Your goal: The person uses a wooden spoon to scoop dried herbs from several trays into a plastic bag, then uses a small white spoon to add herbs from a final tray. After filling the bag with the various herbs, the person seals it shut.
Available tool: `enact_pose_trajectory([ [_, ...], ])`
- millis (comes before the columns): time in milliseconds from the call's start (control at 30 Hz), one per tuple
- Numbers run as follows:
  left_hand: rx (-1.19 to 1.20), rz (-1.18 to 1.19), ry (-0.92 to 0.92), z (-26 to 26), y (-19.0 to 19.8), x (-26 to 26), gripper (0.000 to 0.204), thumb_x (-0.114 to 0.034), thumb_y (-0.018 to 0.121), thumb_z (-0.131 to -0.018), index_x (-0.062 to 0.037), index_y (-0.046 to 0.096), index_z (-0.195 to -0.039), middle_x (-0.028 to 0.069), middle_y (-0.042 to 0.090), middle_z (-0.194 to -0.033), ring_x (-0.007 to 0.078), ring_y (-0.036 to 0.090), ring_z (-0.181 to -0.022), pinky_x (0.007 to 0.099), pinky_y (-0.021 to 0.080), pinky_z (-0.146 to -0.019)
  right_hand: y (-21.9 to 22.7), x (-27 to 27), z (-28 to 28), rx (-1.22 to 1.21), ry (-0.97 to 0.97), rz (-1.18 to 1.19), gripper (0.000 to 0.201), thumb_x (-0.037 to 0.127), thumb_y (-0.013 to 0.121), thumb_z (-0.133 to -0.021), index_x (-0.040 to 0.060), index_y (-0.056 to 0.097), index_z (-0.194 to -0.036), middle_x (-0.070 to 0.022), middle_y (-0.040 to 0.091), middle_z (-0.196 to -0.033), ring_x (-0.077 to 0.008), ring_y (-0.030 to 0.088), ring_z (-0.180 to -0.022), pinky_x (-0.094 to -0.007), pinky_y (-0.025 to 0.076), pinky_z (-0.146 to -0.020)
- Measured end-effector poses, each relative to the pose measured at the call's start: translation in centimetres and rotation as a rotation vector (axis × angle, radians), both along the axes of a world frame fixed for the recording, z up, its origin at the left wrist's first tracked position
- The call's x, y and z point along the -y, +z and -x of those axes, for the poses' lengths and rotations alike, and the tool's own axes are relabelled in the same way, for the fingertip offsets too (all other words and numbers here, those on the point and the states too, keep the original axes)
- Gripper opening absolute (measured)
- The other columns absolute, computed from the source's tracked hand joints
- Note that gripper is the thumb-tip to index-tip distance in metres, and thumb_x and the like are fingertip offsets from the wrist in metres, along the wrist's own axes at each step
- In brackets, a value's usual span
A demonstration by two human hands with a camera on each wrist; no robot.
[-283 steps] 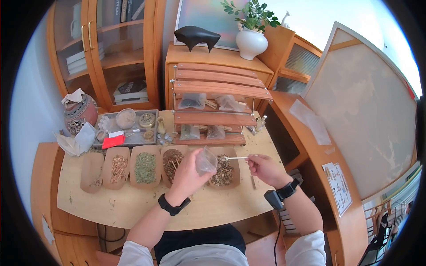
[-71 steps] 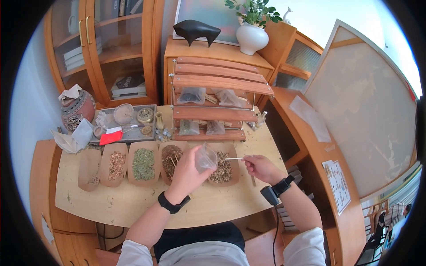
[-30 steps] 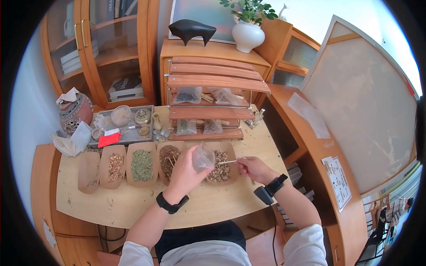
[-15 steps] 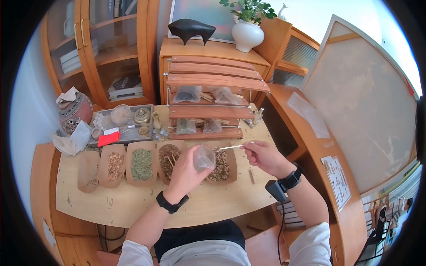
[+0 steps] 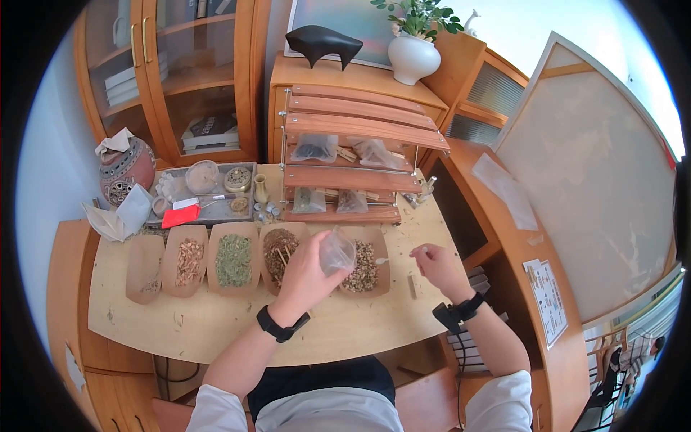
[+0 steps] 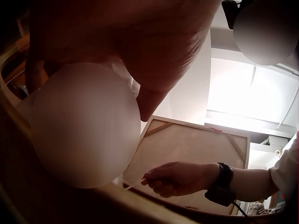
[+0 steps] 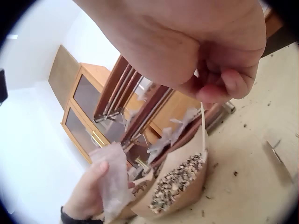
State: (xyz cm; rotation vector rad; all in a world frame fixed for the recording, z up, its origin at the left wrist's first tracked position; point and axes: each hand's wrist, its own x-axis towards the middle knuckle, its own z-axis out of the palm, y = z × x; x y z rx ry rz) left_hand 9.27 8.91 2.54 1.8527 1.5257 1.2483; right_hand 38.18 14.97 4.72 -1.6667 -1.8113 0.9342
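Note:
My left hand (image 5: 304,277) grips an upright clear bag (image 5: 335,252) at the left edge of the rightmost paper tray (image 5: 384,279), which holds a brown and cream chopped mix (image 5: 363,268). Beyond that tray's right side, my right hand (image 5: 440,271) pinches a thin white spoon, its bowl (image 5: 382,261) near the tray's right edge. In the right wrist view the spoon's handle (image 7: 203,128) runs down from the fingertips toward the tray, and the bag (image 7: 113,177) stands in my left hand (image 7: 86,193). A pale round blur hides much of the left wrist view.
Further trays hold brown pieces with sticks (image 5: 278,253), green herb (image 5: 234,259), orange-brown chips (image 5: 189,261) and a few scraps (image 5: 146,268). Behind stand a wooden rack (image 5: 353,176) with bags and a grey tray (image 5: 248,205) of small vessels. A small strip (image 5: 412,286) lies near my right hand.
My right hand has moved right, drawing the spoon's bowl from beside the bag's mouth to the tray's right edge. My left hand keeps its hold on the bag. The head view has shifted slightly.

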Motion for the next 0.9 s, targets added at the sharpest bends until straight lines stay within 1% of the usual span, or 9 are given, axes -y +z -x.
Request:
enact_pose_trajectory([
  [100,-0.008,0.011,0.001,0.0,0.0,-0.1,0.074,-0.028,0.081,-0.078,-0.0001,0.044,-0.135,0.0226,0.055,-0.129,0.0363,0.055,-0.121,0.0422,0.045,-0.1,-2.6,-0.3,0.3,-0.182,0.001,0.158,0.029,0.021,0.053,-0.099,-0.0022,0.069,-0.098,-0.0016,0.058,-0.068,-0.0095,0.052,-0.057,-0.0265,0.044,-0.055],
  [133,-0.013,0.008,0.001,0.0,0.0,-0.1,0.074,-0.028,0.081,-0.078,-0.0003,0.043,-0.135,0.0225,0.055,-0.129,0.0361,0.055,-0.121,0.0421,0.045,-0.101,-3.1,-0.3,0.6,-0.222,0.003,0.194,0.027,0.02,0.054,-0.099,-0.0021,0.068,-0.093,-0.0014,0.057,-0.068,-0.0093,0.052,-0.057,-0.0256,0.043,-0.054],
  [233,-0.01,0.026,0.006,-0.1,-0.1,-0.2,0.074,-0.027,0.081,-0.078,-0.001,0.043,-0.136,0.0221,0.054,-0.13,0.0354,0.055,-0.121,0.0417,0.045,-0.101,-3.2,-0.3,1.8,-0.375,-0.031,0.387,0.025,0.019,0.055,-0.099,-0.0004,0.065,-0.088,-0.0003,0.054,-0.066,-0.0089,0.05,-0.057,-0.0243,0.041,-0.053],
  [367,0.01,0.002,0.024,-0.2,-0.1,-0.2,0.073,-0.03,0.08,-0.076,0.0007,0.045,-0.133,0.0218,0.057,-0.125,0.0369,0.055,-0.117,0.0439,0.045,-0.099,-3.6,-0.9,2.1,-0.479,-0.009,0.509,0.022,0.018,0.055,-0.099,0.0018,0.063,-0.088,0.0015,0.051,-0.068,-0.0082,0.046,-0.058,-0.0231,0.038,-0.053],
  [433,0.0,0.021,0.014,-0.1,-0.2,-0.2,0.073,-0.027,0.08,-0.078,-0.0007,0.044,-0.135,0.0215,0.055,-0.129,0.0356,0.054,-0.12,0.0424,0.044,-0.101,-3.7,-1.0,2.1,-0.519,-0.01,0.548,0.021,0.018,0.054,-0.1,0.0015,0.063,-0.092,0.0021,0.051,-0.07,-0.008,0.045,-0.059,-0.023,0.038,-0.053],
  [667,-0.001,0.03,0.01,0.0,-0.2,-0.2,0.073,-0.027,0.08,-0.078,-0.0009,0.043,-0.136,0.0215,0.053,-0.131,0.0351,0.054,-0.122,0.0417,0.044,-0.102,-3.4,-1.3,1.2,-0.704,-0.019,0.623,0.019,0.016,0.052,-0.101,0.0008,0.063,-0.101,0.0027,0.051,-0.076,-0.0074,0.046,-0.064,-0.0219,0.039,-0.056],
  [767,0.0,0.045,0.002,0.0,0.0,-0.1,0.074,-0.028,0.08,-0.078,-0.0009,0.043,-0.136,0.0217,0.053,-0.131,0.0352,0.054,-0.122,0.0416,0.044,-0.102,-1.5,-1.3,0.8,-0.738,-0.018,0.589,0.019,0.016,0.052,-0.101,0.0005,0.063,-0.103,0.0031,0.05,-0.076,-0.0074,0.045,-0.063,-0.0218,0.039,-0.056],
  [867,-0.007,0.044,0.002,0.0,0.1,-0.1,0.074,-0.028,0.08,-0.078,-0.001,0.043,-0.136,0.0219,0.054,-0.131,0.0354,0.054,-0.122,0.0417,0.044,-0.102,1.7,-1.1,1.1,-0.756,-0.014,0.53,0.02,0.017,0.051,-0.102,0.0005,0.062,-0.103,0.004,0.05,-0.075,-0.0072,0.045,-0.061,-0.0213,0.038,-0.055],
  [900,-0.011,0.026,0.007,0.0,0.1,-0.1,0.074,-0.029,0.08,-0.077,-0.0003,0.044,-0.135,0.0221,0.055,-0.128,0.0358,0.055,-0.12,0.0422,0.045,-0.101,2.7,-1.1,1.3,-0.749,0.003,0.509,0.02,0.017,0.051,-0.102,0.0006,0.062,-0.103,0.004,0.05,-0.075,-0.0071,0.045,-0.061,-0.0212,0.038,-0.055],
])
